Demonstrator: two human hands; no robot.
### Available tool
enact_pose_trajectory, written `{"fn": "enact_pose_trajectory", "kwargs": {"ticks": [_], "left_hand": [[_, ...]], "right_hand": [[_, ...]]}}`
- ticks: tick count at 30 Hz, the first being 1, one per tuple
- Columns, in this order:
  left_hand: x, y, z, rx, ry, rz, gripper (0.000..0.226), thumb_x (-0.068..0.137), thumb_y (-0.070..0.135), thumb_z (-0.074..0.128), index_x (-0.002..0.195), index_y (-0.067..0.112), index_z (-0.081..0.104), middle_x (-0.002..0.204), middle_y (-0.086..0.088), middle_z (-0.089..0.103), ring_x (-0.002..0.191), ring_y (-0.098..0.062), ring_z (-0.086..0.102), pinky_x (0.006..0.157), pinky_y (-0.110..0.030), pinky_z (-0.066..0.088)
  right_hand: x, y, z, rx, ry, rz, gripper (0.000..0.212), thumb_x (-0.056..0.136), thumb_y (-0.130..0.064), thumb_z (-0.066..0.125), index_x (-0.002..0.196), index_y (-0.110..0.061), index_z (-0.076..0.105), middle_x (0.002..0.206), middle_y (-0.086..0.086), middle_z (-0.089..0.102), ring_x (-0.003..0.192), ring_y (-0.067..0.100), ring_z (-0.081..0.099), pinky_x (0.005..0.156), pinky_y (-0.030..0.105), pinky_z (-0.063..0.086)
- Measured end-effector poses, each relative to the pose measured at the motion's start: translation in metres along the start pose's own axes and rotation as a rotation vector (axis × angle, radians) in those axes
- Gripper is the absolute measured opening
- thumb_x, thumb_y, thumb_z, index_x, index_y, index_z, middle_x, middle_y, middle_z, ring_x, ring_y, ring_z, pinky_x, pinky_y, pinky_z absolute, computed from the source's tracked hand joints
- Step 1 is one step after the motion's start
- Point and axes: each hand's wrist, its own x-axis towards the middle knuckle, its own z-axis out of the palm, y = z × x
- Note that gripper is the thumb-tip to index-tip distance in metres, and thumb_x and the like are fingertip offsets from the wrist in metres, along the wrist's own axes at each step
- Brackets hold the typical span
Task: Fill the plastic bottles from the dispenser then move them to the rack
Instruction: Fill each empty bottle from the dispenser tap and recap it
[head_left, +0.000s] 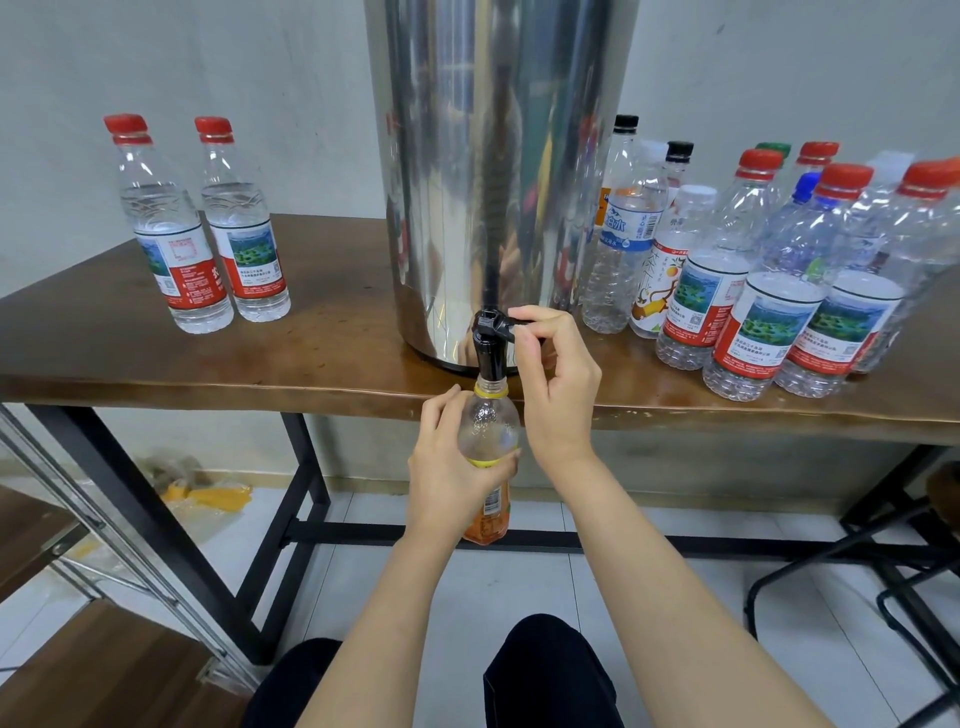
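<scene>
A: What's the setting?
B: A grey wall (260, 78) behind a brown wooden table (322, 353). At the table's left stand two red-capped bottles (171, 234), sealed and seemingly holding clear water up to the shoulder.
A: And the middle?
B: The steel dispenser (498, 156) sits at the front edge, and its black tap (487, 358) overhangs. The left hand (452, 473) wraps round the body of the orange-labelled bottle (491, 431), whose uncapped mouth is up against the spout. The right hand (556, 384) pinches the lever (503, 328) between thumb and forefinger.
A: How will that bottle handle?
B: It's thin, squashy plastic, I'd judge, and it gets heavier as it fills. Hold it at the label band, gently, or the open neck will slop. I can't tell its water level.
A: To the right?
B: A cluster of capped bottles (779, 291), which look empty.
</scene>
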Motion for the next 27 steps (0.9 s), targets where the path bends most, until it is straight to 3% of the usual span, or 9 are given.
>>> {"fn": "enact_pose_trajectory", "kwargs": {"ticks": [5, 9, 14, 27], "left_hand": [[-0.0011, -0.0002, -0.0001, -0.006, 0.013, 0.013, 0.075, 0.068, 0.034, 0.086, 0.134, 0.022, 0.052, 0.134, 0.012, 0.044, 0.111, 0.022, 0.037, 0.093, -0.021, 0.041], [-0.0006, 0.0006, -0.0002, -0.013, 0.012, 0.007, 0.075, 0.068, 0.033, 0.086, 0.134, 0.022, 0.052, 0.134, 0.011, 0.045, 0.112, 0.013, 0.039, 0.093, -0.023, 0.043], [-0.0006, 0.0008, -0.0008, -0.01, 0.009, 0.009, 0.074, 0.068, 0.034, 0.086, 0.133, 0.023, 0.052, 0.133, 0.013, 0.044, 0.111, 0.018, 0.04, 0.093, -0.023, 0.043], [-0.0004, 0.0008, -0.0005, 0.001, 0.001, -0.008, 0.077, 0.069, 0.036, 0.086, 0.135, 0.021, 0.051, 0.136, 0.011, 0.044, 0.112, 0.01, 0.039, 0.096, -0.024, 0.044]], "right_hand": [[-0.0002, -0.0001, -0.0002, 0.014, 0.001, 0.013, 0.02, 0.097, -0.016, 0.052, 0.09, -0.001, 0.063, 0.107, -0.003, 0.065, 0.098, -0.003, 0.059, 0.082, 0.013, 0.044], [-0.0004, -0.0011, -0.0001, 0.011, -0.001, 0.014, 0.019, 0.097, -0.016, 0.052, 0.09, -0.002, 0.063, 0.107, -0.004, 0.065, 0.098, -0.001, 0.06, 0.081, 0.014, 0.044], [-0.0002, 0.0001, -0.0014, 0.004, -0.005, 0.014, 0.019, 0.098, -0.016, 0.051, 0.091, -0.002, 0.062, 0.108, -0.003, 0.065, 0.1, -0.004, 0.058, 0.083, 0.013, 0.044], [-0.0004, -0.0016, -0.0007, 0.004, -0.012, 0.024, 0.02, 0.098, -0.018, 0.051, 0.091, -0.003, 0.063, 0.107, -0.004, 0.064, 0.094, -0.005, 0.057, 0.078, 0.011, 0.042]]}}
